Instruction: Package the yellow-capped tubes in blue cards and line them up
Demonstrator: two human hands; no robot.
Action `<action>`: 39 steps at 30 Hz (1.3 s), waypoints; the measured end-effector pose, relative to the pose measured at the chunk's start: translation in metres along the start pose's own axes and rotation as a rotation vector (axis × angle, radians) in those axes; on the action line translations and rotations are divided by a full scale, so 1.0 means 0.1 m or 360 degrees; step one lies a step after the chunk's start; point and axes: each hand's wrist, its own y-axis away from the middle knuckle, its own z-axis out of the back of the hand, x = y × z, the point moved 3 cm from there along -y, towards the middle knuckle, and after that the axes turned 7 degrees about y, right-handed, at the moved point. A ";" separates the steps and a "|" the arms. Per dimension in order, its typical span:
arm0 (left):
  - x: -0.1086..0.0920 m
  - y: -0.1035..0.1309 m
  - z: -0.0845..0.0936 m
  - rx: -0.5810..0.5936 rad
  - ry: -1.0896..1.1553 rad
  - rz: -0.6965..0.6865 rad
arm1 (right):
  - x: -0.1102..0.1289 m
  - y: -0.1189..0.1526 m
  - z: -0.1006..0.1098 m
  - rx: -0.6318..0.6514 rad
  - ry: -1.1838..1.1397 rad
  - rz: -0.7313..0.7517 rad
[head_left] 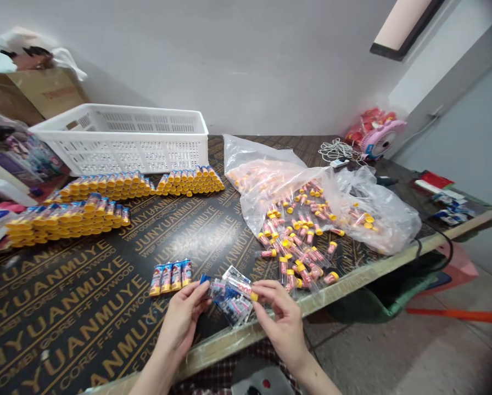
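My left hand (183, 317) is closed, pinching a printed plastic sleeve (215, 286) with a blue edge between thumb and fingers. In my right hand (282, 319) is a small clear tube (242, 287) with pink contents, gripped at its yellow cap. The tube's far end points toward the sleeve; whether it has entered it I cannot tell. Beneath both hands lies a loose heap of flat printed sleeves (238, 310) near the table edge. Left of them, several blue-sleeved tubes (171, 276) lie side by side. Unsleeved yellow-capped tubes (301, 241) spread out on the right.
Stacks of sleeved tubes (71, 220) line the left, before a white plastic basket (139, 152). A clear plastic bag (266, 175) spills tubes at the back; another bag (388, 219) lies right. A pink fan (381, 141) and white cable (339, 151) occupy the far corner.
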 end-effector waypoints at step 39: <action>0.06 0.32 -0.20 0.0525 -0.0318 0.0156 | 0.00 -0.03 -0.35 0.0710 -0.0069 0.0427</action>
